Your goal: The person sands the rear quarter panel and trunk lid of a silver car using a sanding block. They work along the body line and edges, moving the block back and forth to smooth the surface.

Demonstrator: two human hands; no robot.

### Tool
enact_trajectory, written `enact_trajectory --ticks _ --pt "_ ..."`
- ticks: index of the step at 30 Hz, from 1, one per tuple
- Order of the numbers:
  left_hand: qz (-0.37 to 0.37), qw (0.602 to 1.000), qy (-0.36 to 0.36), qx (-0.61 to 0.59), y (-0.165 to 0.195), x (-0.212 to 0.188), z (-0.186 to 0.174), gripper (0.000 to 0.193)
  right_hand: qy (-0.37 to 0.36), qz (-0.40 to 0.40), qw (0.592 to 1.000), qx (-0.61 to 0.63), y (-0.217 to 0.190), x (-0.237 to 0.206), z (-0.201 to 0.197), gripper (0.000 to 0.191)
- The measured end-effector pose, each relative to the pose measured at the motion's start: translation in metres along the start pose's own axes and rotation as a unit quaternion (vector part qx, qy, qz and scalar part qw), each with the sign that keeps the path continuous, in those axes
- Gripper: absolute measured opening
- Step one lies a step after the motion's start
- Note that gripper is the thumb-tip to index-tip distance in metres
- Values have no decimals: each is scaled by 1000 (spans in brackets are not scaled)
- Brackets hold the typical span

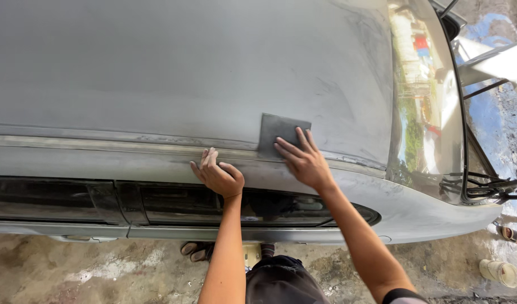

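The sanding sheet (282, 134), a dark grey rectangle, lay flat on the car roof (174, 67), right at the edge where the dull, scuffed panel met the roof rail (101, 147). Your right hand (303, 160) pressed on its lower corner with fingers spread and flat, not curled round it, so the sheet was held down rather than gripped. Your left hand (218, 175) rested just beside the sheet, on the rail side, fingers loosely bent against the rail and grasping nothing.

Past the sheet, toward the front of the car, the matt grey gave way to the glossy windscreen (424, 107), which mirrored trees and buildings. The wiper arms (484, 188) lay at the windscreen's lower edge, well apart from the sheet. Below the rail, on your side of the sheet, ran the dark side windows (174, 202), split by a black pillar (105, 200).

Nothing lay on the roof between your hands and the sheet; the panel beyond it was bare and streaked with sanding marks. On the wet concrete ground (101, 267) beneath the sheet, your sandalled feet (196, 250) showed close to the car. Off toward the windscreen side, a pale bucket (499, 272) stood on the ground, and another person's sandalled foot (515, 233) showed near it.
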State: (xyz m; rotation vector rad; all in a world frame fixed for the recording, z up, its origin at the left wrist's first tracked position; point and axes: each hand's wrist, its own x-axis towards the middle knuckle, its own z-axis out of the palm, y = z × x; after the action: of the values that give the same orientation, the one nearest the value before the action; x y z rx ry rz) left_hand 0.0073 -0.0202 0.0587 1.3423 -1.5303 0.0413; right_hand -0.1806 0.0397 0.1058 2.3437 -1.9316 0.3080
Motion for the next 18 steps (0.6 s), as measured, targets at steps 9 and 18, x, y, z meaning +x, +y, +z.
enact_trajectory --ticks 9,18 --pt "10 999 -29 -10 0 -4 -2 40 17 -71 996 57 -28 40 27 54" --pt "3 1000 -6 -27 -3 -8 3 31 6 -93 995 38 -5 24 25 52"
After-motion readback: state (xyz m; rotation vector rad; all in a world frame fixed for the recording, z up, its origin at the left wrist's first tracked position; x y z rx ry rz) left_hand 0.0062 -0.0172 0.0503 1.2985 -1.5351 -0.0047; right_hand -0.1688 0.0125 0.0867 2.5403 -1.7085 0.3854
